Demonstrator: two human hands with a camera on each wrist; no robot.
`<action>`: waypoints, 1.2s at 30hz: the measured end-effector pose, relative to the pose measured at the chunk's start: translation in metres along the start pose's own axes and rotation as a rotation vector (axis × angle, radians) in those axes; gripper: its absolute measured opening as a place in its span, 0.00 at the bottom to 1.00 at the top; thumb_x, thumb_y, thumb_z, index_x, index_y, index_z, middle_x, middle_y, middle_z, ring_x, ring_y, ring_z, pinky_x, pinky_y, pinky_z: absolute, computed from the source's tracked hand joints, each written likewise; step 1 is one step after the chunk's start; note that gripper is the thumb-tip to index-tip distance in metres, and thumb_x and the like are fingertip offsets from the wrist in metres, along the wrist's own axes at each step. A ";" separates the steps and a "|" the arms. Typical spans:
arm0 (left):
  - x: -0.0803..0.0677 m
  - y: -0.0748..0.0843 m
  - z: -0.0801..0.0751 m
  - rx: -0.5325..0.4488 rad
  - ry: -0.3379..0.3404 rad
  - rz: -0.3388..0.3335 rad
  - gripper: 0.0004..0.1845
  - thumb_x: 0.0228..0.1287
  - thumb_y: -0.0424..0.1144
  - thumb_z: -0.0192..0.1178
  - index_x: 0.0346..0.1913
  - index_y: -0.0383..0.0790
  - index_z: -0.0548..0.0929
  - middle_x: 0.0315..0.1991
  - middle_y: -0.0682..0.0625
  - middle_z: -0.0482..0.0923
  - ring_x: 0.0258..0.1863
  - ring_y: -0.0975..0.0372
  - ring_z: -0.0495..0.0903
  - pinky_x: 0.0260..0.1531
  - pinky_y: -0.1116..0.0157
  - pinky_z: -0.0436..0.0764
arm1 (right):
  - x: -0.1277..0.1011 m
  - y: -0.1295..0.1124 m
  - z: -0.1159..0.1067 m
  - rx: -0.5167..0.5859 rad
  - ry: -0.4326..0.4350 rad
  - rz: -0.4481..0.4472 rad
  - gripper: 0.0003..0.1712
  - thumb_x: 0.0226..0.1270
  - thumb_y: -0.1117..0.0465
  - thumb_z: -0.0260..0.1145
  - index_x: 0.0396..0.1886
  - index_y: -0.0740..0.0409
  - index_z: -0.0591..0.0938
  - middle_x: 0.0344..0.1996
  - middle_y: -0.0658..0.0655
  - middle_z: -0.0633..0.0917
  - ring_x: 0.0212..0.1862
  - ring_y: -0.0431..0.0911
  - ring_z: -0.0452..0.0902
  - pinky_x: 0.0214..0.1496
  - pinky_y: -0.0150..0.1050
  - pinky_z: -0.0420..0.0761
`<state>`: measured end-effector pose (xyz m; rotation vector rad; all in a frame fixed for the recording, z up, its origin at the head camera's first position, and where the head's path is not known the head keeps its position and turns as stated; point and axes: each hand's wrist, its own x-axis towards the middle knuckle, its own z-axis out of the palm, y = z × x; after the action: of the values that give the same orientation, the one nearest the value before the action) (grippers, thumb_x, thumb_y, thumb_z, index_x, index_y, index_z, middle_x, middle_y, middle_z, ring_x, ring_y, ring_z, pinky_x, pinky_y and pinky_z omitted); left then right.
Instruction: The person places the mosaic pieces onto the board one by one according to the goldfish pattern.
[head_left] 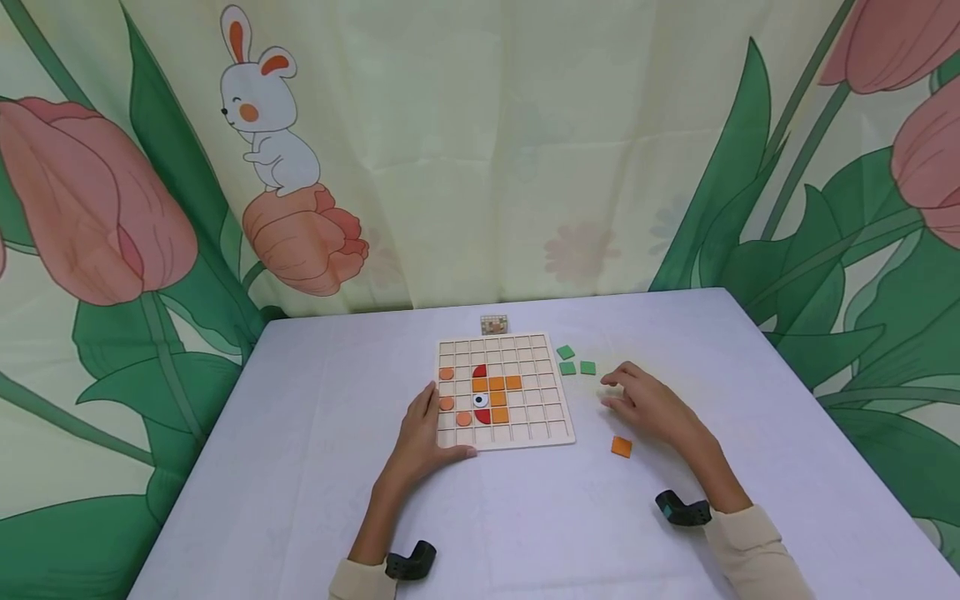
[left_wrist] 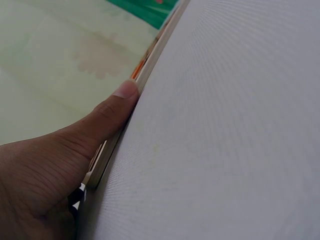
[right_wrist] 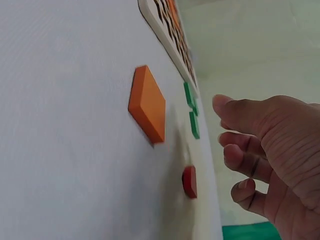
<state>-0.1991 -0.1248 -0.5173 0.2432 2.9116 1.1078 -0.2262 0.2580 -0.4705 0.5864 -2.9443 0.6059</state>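
Observation:
A pale wooden grid board (head_left: 536,408) lies on the table, bearing orange squares, round orange pieces, red quarter-round pieces and a white eye disc (head_left: 481,400). My left hand (head_left: 420,433) frames its near left corner, fingers along the left edge and the straight thumb (left_wrist: 112,112) against the front edge. To the right of the board, my right hand (head_left: 648,406) hovers with loosely bent fingers and nothing in them. An orange square tile (head_left: 621,447) lies in front of it. Below the hand, a red piece (right_wrist: 189,181) shows in the right wrist view; the head view hides it.
Several green tiles (head_left: 588,367) lie just off the board's right edge. Behind the board stands a small patterned card (head_left: 493,325). A white cloth covers the table (head_left: 315,467), and a printed curtain (head_left: 480,167) hangs at its back edge.

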 end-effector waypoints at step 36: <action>-0.001 0.001 -0.001 -0.022 -0.019 -0.020 0.70 0.39 0.61 0.79 0.80 0.38 0.49 0.80 0.43 0.46 0.78 0.46 0.49 0.72 0.44 0.62 | -0.053 0.057 -0.017 0.063 0.008 0.185 0.14 0.60 0.61 0.73 0.42 0.64 0.82 0.29 0.52 0.76 0.31 0.43 0.68 0.29 0.30 0.71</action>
<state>-0.1977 -0.1247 -0.5158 0.2217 2.8772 1.1274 -0.1990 0.3323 -0.4835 0.3167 -3.0030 0.7179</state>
